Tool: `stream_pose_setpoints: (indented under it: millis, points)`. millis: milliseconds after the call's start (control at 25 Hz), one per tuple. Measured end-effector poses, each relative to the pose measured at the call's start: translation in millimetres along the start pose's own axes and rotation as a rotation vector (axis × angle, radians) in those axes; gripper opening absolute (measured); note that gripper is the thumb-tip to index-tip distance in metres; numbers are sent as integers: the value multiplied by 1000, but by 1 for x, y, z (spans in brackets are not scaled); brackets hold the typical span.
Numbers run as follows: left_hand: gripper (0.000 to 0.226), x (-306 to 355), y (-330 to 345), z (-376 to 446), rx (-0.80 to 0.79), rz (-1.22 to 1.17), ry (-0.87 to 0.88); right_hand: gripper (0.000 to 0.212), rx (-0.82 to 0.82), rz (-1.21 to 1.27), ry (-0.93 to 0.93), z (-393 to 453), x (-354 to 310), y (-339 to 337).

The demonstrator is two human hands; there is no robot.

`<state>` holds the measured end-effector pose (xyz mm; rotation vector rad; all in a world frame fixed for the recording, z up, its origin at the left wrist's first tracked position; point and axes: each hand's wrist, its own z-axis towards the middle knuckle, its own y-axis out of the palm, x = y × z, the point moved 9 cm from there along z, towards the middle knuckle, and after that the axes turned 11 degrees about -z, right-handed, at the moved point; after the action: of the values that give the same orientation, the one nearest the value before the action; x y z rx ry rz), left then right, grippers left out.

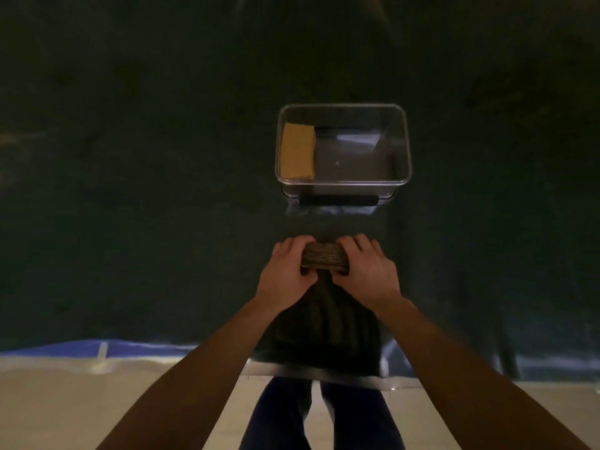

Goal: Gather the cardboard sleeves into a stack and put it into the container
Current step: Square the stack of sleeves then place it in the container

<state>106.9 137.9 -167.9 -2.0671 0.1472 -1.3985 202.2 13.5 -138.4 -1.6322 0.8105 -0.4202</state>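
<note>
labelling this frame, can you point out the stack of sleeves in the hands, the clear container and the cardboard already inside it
stack of sleeves [324, 257], head view, on its ridged edges showing between the hands
clear container [344, 182], head view, on its near rim
cardboard in container [298, 151], head view, on its flat tan face

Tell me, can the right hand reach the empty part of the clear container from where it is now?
Probably yes: the container stands open just beyond the right hand, nothing lies between, though that hand holds the sleeve stack.

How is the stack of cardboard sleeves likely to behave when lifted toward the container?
The stack is many loose layers, so it would probably splay or slide unless squeezed. The left hand and right hand press its two ends, which suits that. It probably weighs little, being thin cardboard.
</note>
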Motion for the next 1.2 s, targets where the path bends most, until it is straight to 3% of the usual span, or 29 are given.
stream_pose_setpoints:
  millis: [120, 240, 320, 440, 520, 600, 760, 880, 1000, 1120, 1200]
  points:
    - [59, 1, 2, 2, 38, -7, 16, 57, 52, -6, 18, 4, 1, 5]
    - [73, 3, -2, 2, -35, -22, 67, 58, 83, 0, 3, 4, 0, 5]
    - [83, -4, -15, -3, -52, -298, 44, 57, 77, 8, 7, 4, 1, 6]
    - [70, -33, -46, -13, 283, -996, -126, 56, 74, 35, 29, 4, 2, 6]
    - [66, -44, -48, -21, 493, -1153, -194, 56, 73, 48, 28, 4, 2, 7]
    - [71, -39, -25, -27, 539, -1196, -276, 56, 71, 47, 24, 4, 2, 8]
    - [66, -16, 22, -25, 270, -1213, -279, 58, 84, 38, 24, 5, 1, 6]
    - [69, -27, 13, -23, 348, -1224, -304, 57, 81, 33, 22, 3, 1, 6]
    - [68, -13, 17, -24, 204, -1149, -252, 59, 78, 31, 36, 2, 0, 6]
    - [70, -20, 11, -25, 314, -1179, -308, 57, 59, 39, 39, 2, 1, 7]
    - [70, -15, 10, -24, 269, -1134, -282, 59, 70, 33, 46, 3, 0, 6]
